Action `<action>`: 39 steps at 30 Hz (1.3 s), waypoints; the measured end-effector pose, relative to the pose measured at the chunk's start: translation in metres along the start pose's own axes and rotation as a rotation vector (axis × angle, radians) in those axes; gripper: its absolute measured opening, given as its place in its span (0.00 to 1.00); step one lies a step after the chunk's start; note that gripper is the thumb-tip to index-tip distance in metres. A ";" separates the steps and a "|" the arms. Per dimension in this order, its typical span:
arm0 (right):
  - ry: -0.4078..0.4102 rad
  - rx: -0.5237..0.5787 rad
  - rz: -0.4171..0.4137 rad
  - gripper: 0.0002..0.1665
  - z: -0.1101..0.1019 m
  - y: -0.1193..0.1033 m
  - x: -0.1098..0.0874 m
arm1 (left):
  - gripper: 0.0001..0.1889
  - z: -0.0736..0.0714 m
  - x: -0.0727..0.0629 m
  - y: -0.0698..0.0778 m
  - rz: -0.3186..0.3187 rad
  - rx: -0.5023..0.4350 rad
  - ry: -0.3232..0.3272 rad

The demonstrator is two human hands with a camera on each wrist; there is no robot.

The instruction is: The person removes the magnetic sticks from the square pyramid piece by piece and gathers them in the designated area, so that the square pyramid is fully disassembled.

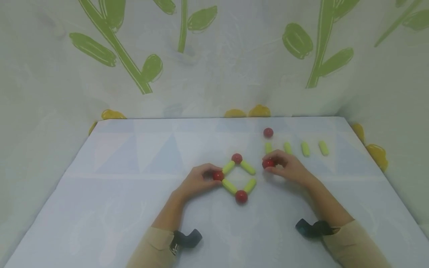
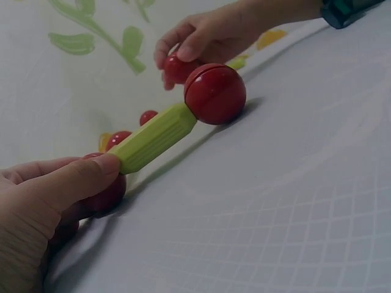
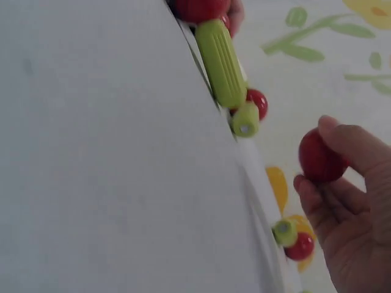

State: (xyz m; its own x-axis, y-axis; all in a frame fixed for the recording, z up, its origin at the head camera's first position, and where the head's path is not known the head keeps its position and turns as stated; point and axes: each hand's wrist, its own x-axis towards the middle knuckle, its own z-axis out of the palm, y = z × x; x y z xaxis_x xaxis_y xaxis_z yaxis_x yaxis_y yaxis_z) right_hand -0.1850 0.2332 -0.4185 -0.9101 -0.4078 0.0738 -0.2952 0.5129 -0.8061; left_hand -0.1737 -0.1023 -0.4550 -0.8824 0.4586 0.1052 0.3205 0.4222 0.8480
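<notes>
On the table lies a shape of red balls and yellow-green ribbed rods, with its right corner lacking a ball between two rod ends. My left hand point(image 1: 200, 179) holds the red ball at the left corner point(image 1: 218, 175), thumb and fingers around it. The far ball point(image 1: 237, 158) and the near ball point(image 1: 241, 196) each join two rods. To the right, my right hand point(image 1: 287, 166) pinches a loose red ball point(image 3: 321, 156) between thumb and fingers, apart from the shape. In the left wrist view a rod point(image 2: 156, 137) runs from the left thumb to the near ball.
Behind the right hand, several loose rods point(image 1: 305, 149) stand in a row, the leftmost near another red ball point(image 1: 268, 133). The white table point(image 1: 110, 216) meets a wall point(image 1: 214, 82) painted with green leaves at its far edge.
</notes>
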 end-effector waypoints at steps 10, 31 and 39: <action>0.172 -0.056 0.117 0.28 -0.034 0.011 0.011 | 0.20 0.001 0.001 -0.003 0.006 0.000 -0.004; 0.215 -0.110 0.385 0.34 -0.079 0.041 0.064 | 0.19 0.001 -0.001 -0.001 0.004 0.017 -0.016; 0.177 -0.107 0.415 0.34 -0.080 0.051 0.072 | 0.20 0.001 0.000 -0.002 0.011 0.019 -0.015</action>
State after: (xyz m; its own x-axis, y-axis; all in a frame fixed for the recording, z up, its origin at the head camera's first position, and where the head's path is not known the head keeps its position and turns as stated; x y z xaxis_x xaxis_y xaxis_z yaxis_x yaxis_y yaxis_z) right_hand -0.2884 0.2908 -0.4070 -0.9906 -0.0212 -0.1355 0.0844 0.6845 -0.7241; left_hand -0.1743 -0.1022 -0.4576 -0.8735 0.4751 0.1063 0.3366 0.4316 0.8369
